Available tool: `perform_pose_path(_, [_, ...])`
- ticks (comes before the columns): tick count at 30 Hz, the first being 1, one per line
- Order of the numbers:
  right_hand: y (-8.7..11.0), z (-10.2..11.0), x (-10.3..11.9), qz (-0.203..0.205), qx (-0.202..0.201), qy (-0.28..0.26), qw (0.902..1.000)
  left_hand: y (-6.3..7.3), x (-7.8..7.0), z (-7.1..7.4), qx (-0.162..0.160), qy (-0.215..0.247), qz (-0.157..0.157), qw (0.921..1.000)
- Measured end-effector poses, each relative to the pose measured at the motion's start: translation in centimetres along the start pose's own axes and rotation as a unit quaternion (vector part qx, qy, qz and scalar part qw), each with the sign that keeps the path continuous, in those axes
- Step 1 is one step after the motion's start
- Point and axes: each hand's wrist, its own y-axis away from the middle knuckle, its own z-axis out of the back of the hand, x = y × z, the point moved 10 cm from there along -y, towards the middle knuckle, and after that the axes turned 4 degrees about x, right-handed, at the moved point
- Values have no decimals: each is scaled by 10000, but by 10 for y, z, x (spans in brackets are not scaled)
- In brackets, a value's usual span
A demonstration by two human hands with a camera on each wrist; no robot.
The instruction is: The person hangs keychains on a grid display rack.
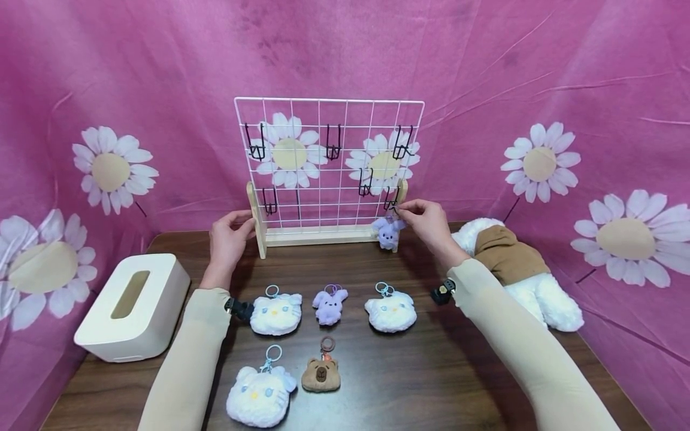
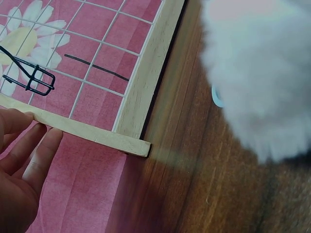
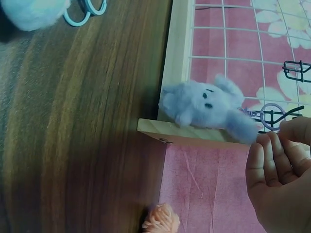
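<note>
A white wire grid display rack [image 1: 319, 169] stands in a wooden base at the back of the table. My left hand [image 1: 229, 242] holds its left wooden post [image 2: 77, 127] between thumb and fingertips. At the lower right of the grid, a purple bunny plush keychain [image 1: 388, 234] hangs by a black hook [image 1: 391, 199]. Its purple ring [image 3: 273, 116] loops around that hook in the right wrist view. My right hand [image 1: 428, 221] pinches at this ring with thumb and forefinger, its other fingers curled. Several other black hooks, such as one at the top middle [image 1: 333, 143], carry nothing.
In front lie white cat plush keychains [image 1: 276, 314], another purple bunny keychain [image 1: 329, 306] and a brown capybara keychain [image 1: 321, 376]. A white tissue box [image 1: 162, 287] sits at the left. On the right lies a white plush toy [image 1: 560, 302] in brown clothing.
</note>
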Motion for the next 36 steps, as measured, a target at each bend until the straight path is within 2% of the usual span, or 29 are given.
perform_pose_path(12, [14,4,-8,-25,86,-26,10000,-1,-2,0,-12,-27,-45,10000])
perform_pose_path(25, [41,-2,-11,94,347,107,9993,-1,-4,0,10,61,-14,10000])
perform_pose_path(36, [79,-20,6,396,774,-102,9962,2,-4,1,24,41,-5,10000])
